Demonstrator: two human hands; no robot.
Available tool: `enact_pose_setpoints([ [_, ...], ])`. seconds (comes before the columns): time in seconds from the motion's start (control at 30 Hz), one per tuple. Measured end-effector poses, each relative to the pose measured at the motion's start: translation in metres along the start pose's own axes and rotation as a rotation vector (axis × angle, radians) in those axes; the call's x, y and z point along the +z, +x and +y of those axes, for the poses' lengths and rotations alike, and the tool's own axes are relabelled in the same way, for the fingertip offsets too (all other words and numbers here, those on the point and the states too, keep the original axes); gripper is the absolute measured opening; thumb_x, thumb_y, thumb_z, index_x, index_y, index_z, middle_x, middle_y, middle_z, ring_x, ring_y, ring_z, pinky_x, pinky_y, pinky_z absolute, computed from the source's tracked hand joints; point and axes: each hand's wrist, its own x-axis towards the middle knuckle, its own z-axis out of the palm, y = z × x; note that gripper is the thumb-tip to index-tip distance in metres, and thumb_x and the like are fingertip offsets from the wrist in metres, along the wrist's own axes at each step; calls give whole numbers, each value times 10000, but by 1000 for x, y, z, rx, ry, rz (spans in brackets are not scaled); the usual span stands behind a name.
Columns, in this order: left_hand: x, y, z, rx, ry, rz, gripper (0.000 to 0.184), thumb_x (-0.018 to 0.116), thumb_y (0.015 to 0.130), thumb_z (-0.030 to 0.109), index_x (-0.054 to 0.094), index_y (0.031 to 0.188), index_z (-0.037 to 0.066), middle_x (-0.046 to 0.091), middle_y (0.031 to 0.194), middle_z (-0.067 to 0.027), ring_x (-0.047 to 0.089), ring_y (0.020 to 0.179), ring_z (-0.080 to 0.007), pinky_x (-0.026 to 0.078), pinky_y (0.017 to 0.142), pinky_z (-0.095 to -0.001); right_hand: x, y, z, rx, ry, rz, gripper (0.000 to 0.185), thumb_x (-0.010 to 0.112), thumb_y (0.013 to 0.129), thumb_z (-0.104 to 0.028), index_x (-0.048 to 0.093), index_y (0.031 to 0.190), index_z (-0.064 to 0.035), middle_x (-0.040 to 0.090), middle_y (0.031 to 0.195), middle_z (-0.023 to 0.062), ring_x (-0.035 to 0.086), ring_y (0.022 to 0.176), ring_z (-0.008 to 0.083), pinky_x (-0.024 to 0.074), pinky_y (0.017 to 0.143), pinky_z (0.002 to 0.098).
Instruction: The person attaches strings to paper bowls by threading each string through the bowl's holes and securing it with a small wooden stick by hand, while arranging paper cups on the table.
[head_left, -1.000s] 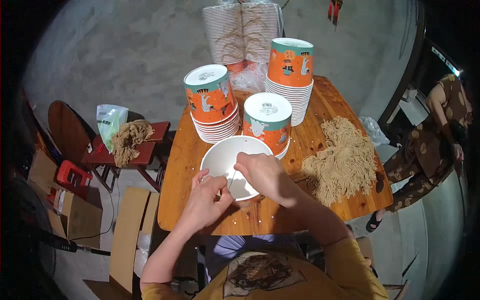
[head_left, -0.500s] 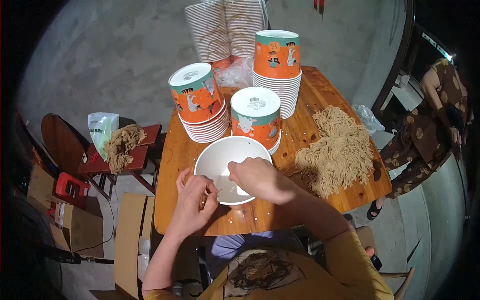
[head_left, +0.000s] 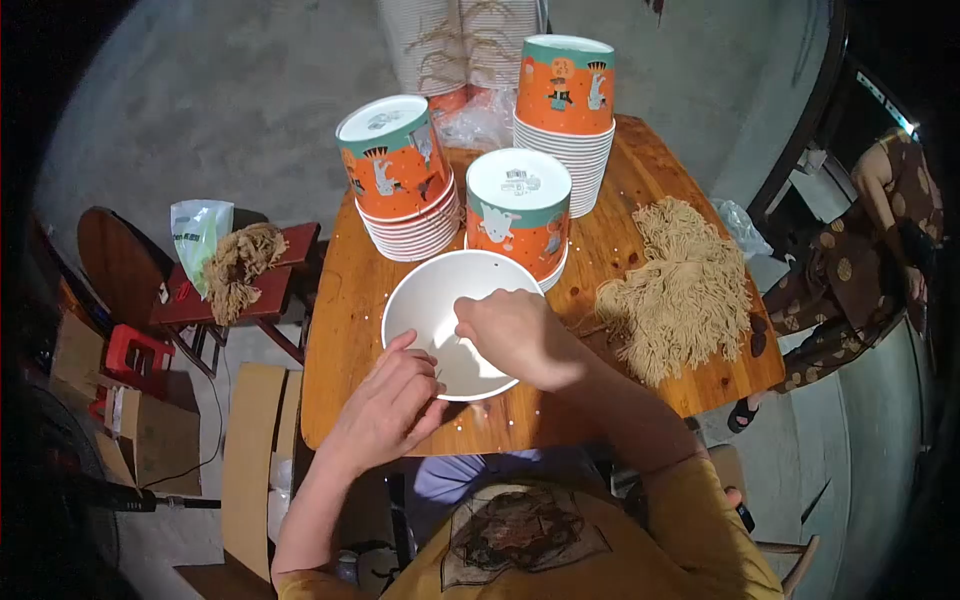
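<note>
A white-lined paper bucket (head_left: 420,300) stands at the near edge of the wooden table, its open mouth facing me. Against its near left rim, my left hand (head_left: 395,405) has its fingers bent and closed, with a thin strand faintly showing by the fingertips. My right hand (head_left: 515,335) reaches over the mouth, closed in a pinch; what it grips is hidden behind the fingers. Just beyond stands an upturned printed bucket (head_left: 515,225) on a short stack. To the right lies a pile of tan cords (head_left: 685,295).
Two taller stacks of upturned orange buckets, a left stack (head_left: 400,185) and a right stack (head_left: 565,110), stand farther back. More nested buckets (head_left: 430,50) are behind the table. A bundle of cord (head_left: 238,270) lies on a red stool (head_left: 285,265) at left. Another person (head_left: 870,240) stands at right.
The left hand's fingers have closed in against the bucket's rim, and the tan piece seen at them earlier is less visible. The right hand stays closed over the mouth. The view has shifted slightly.
</note>
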Motion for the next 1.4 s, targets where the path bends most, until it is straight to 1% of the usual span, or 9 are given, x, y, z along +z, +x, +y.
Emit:
enact_pose_setpoints([
  [0.5, -13, 0, -6, 92, 213, -118, 265, 688, 658, 70, 561, 890, 49, 559, 886, -71, 561, 1003, -232, 404, 1025, -455, 1, -3, 2, 23, -11, 31, 204, 544, 873, -234, 610, 866, -42, 639, 708, 166, 647, 707, 333, 500, 626, 435],
  [0.77, -12, 0, -17, 91, 334, -108, 187, 576, 727, 97, 569, 912, 66, 582, 967, -64, 542, 1105, -232, 405, 1021, -436, -1, -3, 12, 31, 35, 33, 204, 536, 880, -226, 622, 866, -41, 650, 744, 178, 655, 749, 326, 502, 657, 432],
  [0.83, -12, 0, -24, 96, 348, -92, 186, 579, 724, 98, 565, 907, 65, 583, 976, -63, 536, 1120, -236, 403, 1023, -437, -11, -1, 21, -22, 409, 196, 229, 522, 894, -231, 606, 868, -20, 632, 727, 184, 652, 699, 281, 496, 630, 396],
  [0.87, -13, 1, -29, 101, 361, -78, 186, 581, 720, 99, 561, 901, 65, 583, 985, -63, 531, 1134, -239, 400, 1024, -438, -20, -5, 26, 25, 835, 69, 232, 507, 911, -232, 592, 902, -17, 569, 665, 108, 565, 574, 160, 444, 528, 303],
  [0.97, -17, 2, -46, 78, 351, -79, 154, 573, 726, 83, 545, 874, 50, 581, 1000, -77, 515, 1173, -264, 388, 1031, -451, -47, -17, 45, 96, 1373, -60, 206, 514, 927, -221, 576, 1009, -43, 437, 628, -41, 368, 501, 21, 259, 427, 171],
  [1.1, -14, 2, -72, 46, 292, -12, 138, 587, 712, 35, 524, 836, 30, 595, 1018, -86, 508, 1198, -280, 394, 1026, -459, -39, -38, 76, 1, 1643, 79, 169, 461, 955, -185, 524, 1039, -52, 377, 599, -69, 306, 467, 9, 223, 404, 165],
  [1.23, -13, 4, -80, 19, 260, -2, 180, 616, 679, -46, 516, 813, 21, 610, 1061, -82, 499, 1217, -279, 403, 1018, -464, -36, -56, 94, 107, 1866, 220, 147, 425, 971, -153, 489, 1061, -57, 390, 650, -63, 303, 474, 21, 268, 417, 158],
  [1.3, -13, 6, -81, 23, 263, -1, 175, 612, 685, -50, 515, 813, 19, 613, 1063, -83, 502, 1214, -281, 405, 1016, -463, -35, -62, 101, 179, 1940, 383, 143, 428, 967, -139, 467, 1078, -58, 453, 724, -37, 372, 527, 30, 285, 413, 168],
  [1.4, -13, 9, -81, 36, 270, 5, 166, 603, 693, -58, 510, 808, 16, 619, 1059, -88, 505, 1211, -282, 409, 1013, -462, -32, -73, 120, -46, 2132, 349, 164, 418, 957, -97, 462, 1110, -59, 548, 893, 23, 518, 640, 93, 409, 447, 185],
])
